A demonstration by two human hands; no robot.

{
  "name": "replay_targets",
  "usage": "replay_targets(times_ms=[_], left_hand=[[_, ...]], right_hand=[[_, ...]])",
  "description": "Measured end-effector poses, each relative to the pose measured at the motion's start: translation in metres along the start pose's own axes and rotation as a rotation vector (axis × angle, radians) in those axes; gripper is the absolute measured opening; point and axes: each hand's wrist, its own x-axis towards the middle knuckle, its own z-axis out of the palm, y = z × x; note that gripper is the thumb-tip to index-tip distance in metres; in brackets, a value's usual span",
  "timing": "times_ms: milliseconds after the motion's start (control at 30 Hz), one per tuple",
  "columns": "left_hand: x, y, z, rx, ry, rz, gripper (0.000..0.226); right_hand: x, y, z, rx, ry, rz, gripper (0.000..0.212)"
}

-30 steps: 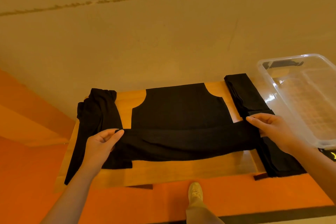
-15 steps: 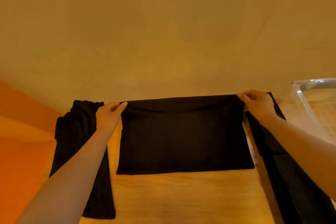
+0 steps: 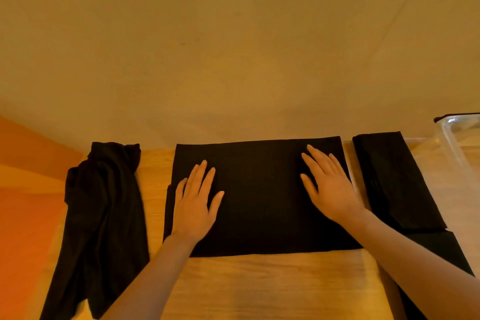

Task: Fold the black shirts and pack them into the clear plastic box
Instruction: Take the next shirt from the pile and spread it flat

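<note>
Fingers (image 3: 207, 176) of both hands were straight and slightly spread, lying flat on the folded shirt (image 3: 259, 197). That shirt lay in the middle of the worktop (image 3: 272, 288), at its far edge. On its left part rested the left hand (image 3: 194, 205), and on its right part the right hand (image 3: 330, 184). An unfolded shirt (image 3: 104, 210) lay bunched at the left side. Just right of the middle one lay another folded shirt (image 3: 394, 182), and at the far right stood the box (image 3: 457, 143), only partly in view.
</note>
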Motion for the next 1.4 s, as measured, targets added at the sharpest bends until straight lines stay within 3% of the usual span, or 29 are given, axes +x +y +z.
replay_targets(times_ms=[367,1000,1200,1400], left_hand=[[-0.076,-0.02,0.012,0.088,-0.092,-0.19,0.067],[-0.259,0.017,-0.001,0.097,-0.219,-0.196,0.065],[-0.251,0.02,-0.005,0.045,-0.174,-0.161,0.064],[-0.183,0.038,-0.019,0.034,-0.185,-0.093,0.074]], right_hand=[[-0.088,-0.022,0.023,-0.123,-0.08,0.064,0.056],[-0.274,-0.058,0.011,-0.144,-0.153,0.154,0.061],[-0.267,-0.071,0.002,-0.084,-0.129,0.151,0.064],[-0.203,-0.075,0.002,-0.052,-0.13,0.083,0.063]])
